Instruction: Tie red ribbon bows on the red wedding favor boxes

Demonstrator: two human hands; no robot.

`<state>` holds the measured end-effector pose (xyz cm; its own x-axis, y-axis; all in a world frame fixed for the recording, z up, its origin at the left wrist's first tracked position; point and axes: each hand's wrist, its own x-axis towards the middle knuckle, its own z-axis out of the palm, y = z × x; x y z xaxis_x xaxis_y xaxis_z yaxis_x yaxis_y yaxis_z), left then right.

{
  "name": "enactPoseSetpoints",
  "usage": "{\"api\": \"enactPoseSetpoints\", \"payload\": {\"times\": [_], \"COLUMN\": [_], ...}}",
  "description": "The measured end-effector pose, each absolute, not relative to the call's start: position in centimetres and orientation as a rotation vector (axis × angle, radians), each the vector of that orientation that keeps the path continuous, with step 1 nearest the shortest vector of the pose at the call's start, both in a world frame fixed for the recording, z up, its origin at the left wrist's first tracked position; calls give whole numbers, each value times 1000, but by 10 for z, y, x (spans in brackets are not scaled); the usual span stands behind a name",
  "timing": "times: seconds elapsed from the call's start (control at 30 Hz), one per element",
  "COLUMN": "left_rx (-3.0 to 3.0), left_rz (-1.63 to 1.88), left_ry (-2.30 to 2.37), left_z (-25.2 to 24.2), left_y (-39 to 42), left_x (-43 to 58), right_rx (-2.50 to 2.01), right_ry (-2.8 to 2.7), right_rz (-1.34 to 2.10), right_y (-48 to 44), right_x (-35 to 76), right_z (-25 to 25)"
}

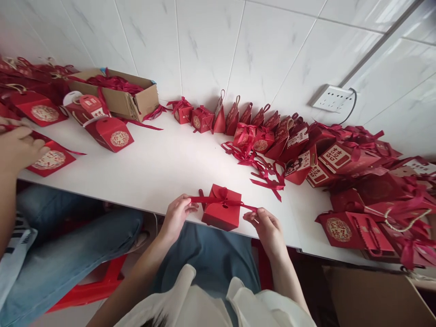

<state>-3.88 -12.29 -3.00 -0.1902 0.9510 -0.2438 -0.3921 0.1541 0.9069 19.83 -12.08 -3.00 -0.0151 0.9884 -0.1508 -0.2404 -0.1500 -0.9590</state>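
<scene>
Nearest us, our white top [204, 299] is showing at the bottom edge, with our jeans [211, 254] below the table [163, 168]. We are holding a ribbon [218, 199] stretched sideways across the top of a red box [221, 213], which is sitting at the near edge of the table, right in front of us and between our hands. Our left hand [175, 215] is pinching the ribbon's left end with fingers closed narrow, just beside the box. Our right hand [267, 227] is pinching the right end the same way, a little off the box's other side. The ribbon is crossing in a knot at the middle of the lid. Well apart to the left, another person's hand [18, 147] is resting on a flat red bag [51, 160], and their jeans-clad legs are showing under the table above a red stool [91, 286]. Behind that, a carton [126, 102] is lying by the wall with red ribbons spilling out of it. Tied boxes [202, 119] are standing in a row along the tiled wall, and loose ribbons [265, 175] are lying just beyond our box. On the right, a heap [357, 181] of red boxes and bags is covering the table, below a white socket [332, 97] on the wall.
</scene>
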Motion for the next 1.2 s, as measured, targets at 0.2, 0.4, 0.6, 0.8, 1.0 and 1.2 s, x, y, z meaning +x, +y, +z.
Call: {"api": "enactPoseSetpoints", "payload": {"times": [0.2, 0.4, 0.6, 0.8, 1.0, 1.2], "left_rx": [649, 439, 323, 506, 1407, 1720], "left_rz": [1429, 1510, 1585, 1696, 1609, 798], "left_ry": [1222, 1263, 1305, 1571, 1937, 1523], "left_z": [-29, -35, -39, -40, -18, -1], "left_y": [-117, -120, -118, -115, -110, -106], "left_x": [-50, -71, -94, -117, -93, -32], "right_rx": [-1101, -1126, -1186, -1289, -1818, -1508], "right_ry": [-806, -578, -515, -837, -1254, -1654], "right_rz": [1338, 1262, 1141, 1082, 598, 874], "right_y": [-114, -116, -122, -131, -116, -102], "right_x": [214, 245, 271, 301, 285, 205], "right_z": [-33, -30, -31, -35, -21, -13]}}
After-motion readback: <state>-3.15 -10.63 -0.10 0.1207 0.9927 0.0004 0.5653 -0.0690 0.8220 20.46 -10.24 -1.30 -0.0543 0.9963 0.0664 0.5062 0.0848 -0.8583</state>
